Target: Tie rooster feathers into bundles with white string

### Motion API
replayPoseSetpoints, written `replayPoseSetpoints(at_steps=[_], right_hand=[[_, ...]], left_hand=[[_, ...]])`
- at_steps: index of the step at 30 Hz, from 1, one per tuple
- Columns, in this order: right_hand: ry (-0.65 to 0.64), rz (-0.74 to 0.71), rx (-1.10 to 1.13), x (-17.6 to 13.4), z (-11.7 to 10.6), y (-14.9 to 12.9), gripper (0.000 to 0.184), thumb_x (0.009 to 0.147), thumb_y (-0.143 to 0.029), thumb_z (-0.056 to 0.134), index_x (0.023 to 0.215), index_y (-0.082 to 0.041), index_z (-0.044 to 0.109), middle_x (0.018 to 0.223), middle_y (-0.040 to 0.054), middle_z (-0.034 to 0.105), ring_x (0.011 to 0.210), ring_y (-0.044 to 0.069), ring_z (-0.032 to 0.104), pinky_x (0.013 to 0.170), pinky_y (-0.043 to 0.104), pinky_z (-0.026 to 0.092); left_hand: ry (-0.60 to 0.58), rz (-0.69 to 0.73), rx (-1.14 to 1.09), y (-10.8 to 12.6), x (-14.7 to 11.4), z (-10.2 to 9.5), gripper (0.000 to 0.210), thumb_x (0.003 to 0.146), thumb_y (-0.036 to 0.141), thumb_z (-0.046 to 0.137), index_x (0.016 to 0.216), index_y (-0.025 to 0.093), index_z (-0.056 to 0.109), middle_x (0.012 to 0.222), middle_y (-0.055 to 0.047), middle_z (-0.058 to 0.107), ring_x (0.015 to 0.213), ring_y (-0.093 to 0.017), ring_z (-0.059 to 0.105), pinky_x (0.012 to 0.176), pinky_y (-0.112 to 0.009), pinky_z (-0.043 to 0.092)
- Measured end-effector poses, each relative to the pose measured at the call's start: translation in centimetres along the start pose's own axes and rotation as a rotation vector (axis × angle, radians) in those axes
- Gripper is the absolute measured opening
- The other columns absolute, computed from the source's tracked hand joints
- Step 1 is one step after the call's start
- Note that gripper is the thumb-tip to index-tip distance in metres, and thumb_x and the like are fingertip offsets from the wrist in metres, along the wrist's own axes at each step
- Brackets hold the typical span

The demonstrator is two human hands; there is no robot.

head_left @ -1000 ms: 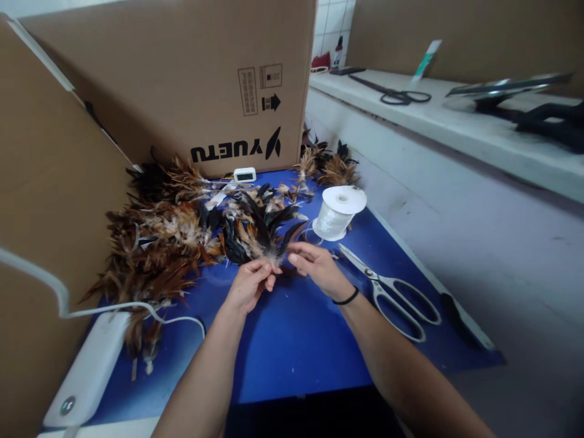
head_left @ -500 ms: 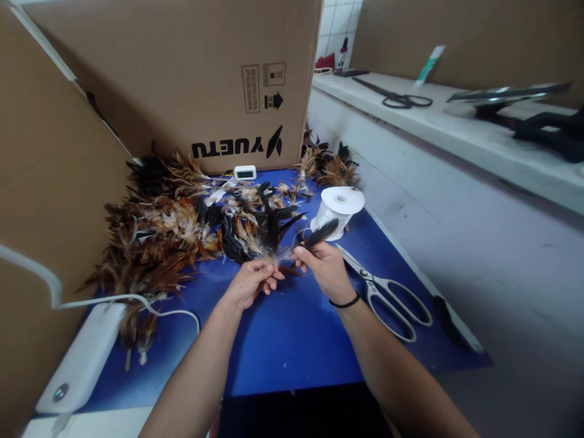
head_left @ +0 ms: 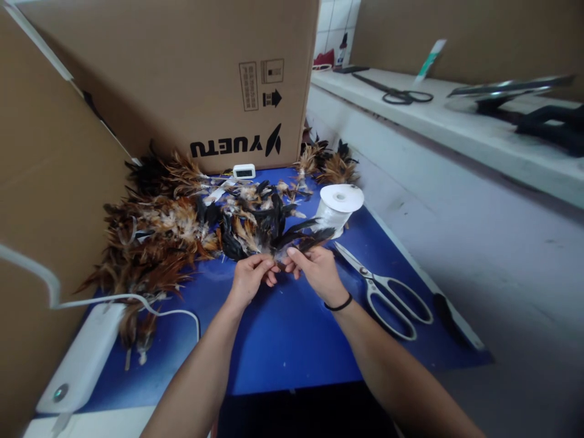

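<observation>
Over the blue table [head_left: 292, 340], my left hand [head_left: 252, 277] pinches the base of a bunch of dark and brown feathers [head_left: 277, 222], whose tips fan away from me. Close beside it, my right hand [head_left: 317, 271] is closed on more dark feathers [head_left: 322, 234] that point up and to the right. The fingertips of both hands nearly meet at the pale, fluffy quill ends. A white spool [head_left: 340, 204] of thread or cord stands just beyond my right hand. White-handled scissors [head_left: 392, 295] lie to the right of my right wrist, blades toward the hand.
A large heap of brown feathers [head_left: 159, 231] covers the table's left side. More feathers [head_left: 337, 164] lie at the back right. A small white digital display [head_left: 244, 171] sits before a cardboard box [head_left: 182, 73]. At left are a white device [head_left: 82, 359] and its cable. Black scissors [head_left: 401, 96] rest on the ledge.
My right hand has moved left and closer to my left hand, bringing its dark feathers against the bunch. My left hand keeps its pinch on the bunch.
</observation>
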State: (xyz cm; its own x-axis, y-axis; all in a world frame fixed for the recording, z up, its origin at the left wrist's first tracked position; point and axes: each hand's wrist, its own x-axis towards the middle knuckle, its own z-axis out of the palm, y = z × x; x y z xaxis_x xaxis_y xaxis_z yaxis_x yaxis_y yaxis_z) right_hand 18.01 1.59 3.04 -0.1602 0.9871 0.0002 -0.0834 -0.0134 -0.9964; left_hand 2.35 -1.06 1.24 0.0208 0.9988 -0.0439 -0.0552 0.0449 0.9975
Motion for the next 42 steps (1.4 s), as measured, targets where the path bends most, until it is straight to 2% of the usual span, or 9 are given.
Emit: replayPoseSetpoints(at_steps=[4, 13, 29, 33, 38, 42], right_hand=[[0.007, 0.022, 0.050, 0.0, 0.1, 0.0, 0.035, 0.073, -0.045, 0.067, 0.062, -0.011, 0.065, 0.054, 0.0052, 0.064, 0.039, 0.010, 0.053, 0.037, 0.021, 0.043], [0.010, 0.086, 0.149, 0.0, 0.5, 0.1, 0.034, 0.066, -0.044, 0.072, 0.062, -0.012, 0.063, 0.056, 0.0051, 0.064, 0.044, 0.010, 0.056, 0.038, 0.020, 0.045], [0.015, 0.109, 0.088, 0.2, 0.7, 1.0, 0.031, 0.067, -0.041, 0.070, 0.058, -0.012, 0.066, 0.056, 0.0062, 0.066, 0.040, 0.011, 0.055, 0.036, 0.021, 0.047], [-0.019, 0.068, 0.133, 0.0, 1.1, 1.2, 0.027, 0.067, -0.038, 0.069, 0.063, -0.012, 0.066, 0.062, 0.0063, 0.068, 0.051, 0.014, 0.061, 0.038, 0.020, 0.049], [-0.008, 0.074, 0.134, -0.1, 1.3, 1.2, 0.026, 0.069, -0.037, 0.068, 0.063, -0.012, 0.065, 0.060, 0.0057, 0.066, 0.050, 0.013, 0.060, 0.039, 0.020, 0.049], [0.003, 0.070, 0.126, -0.3, 1.2, 1.0, 0.028, 0.068, -0.039, 0.071, 0.062, -0.013, 0.062, 0.053, 0.0019, 0.060, 0.044, 0.010, 0.054, 0.039, 0.020, 0.046]], left_hand=[[0.036, 0.070, 0.084, -0.5, 0.1, -0.2, 0.028, 0.080, 0.040, 0.061, 0.073, 0.014, 0.065, 0.059, -0.002, 0.065, 0.045, -0.011, 0.056, 0.049, -0.023, 0.048], [0.063, 0.121, 0.192, -0.2, 0.1, -0.3, 0.024, 0.080, 0.039, 0.060, 0.072, 0.018, 0.066, 0.060, 0.000, 0.064, 0.047, -0.012, 0.057, 0.050, -0.024, 0.047], [0.129, 0.191, 0.267, -0.5, 0.0, -0.1, 0.012, 0.079, 0.028, 0.062, 0.079, 0.021, 0.072, 0.055, 0.000, 0.062, 0.047, -0.013, 0.056, 0.052, -0.024, 0.047], [0.133, 0.195, 0.276, -0.5, 0.0, -0.1, 0.010, 0.077, 0.024, 0.063, 0.079, 0.021, 0.073, 0.057, -0.001, 0.063, 0.048, -0.013, 0.057, 0.052, -0.025, 0.047], [0.117, 0.192, 0.296, -0.7, 0.1, -0.2, 0.012, 0.079, 0.026, 0.061, 0.079, 0.020, 0.071, 0.056, 0.000, 0.063, 0.047, -0.013, 0.058, 0.052, -0.024, 0.048], [0.063, 0.080, 0.207, -0.3, 0.1, -0.1, 0.017, 0.080, 0.032, 0.060, 0.077, 0.017, 0.068, 0.057, 0.000, 0.064, 0.045, -0.012, 0.058, 0.048, -0.023, 0.048]])
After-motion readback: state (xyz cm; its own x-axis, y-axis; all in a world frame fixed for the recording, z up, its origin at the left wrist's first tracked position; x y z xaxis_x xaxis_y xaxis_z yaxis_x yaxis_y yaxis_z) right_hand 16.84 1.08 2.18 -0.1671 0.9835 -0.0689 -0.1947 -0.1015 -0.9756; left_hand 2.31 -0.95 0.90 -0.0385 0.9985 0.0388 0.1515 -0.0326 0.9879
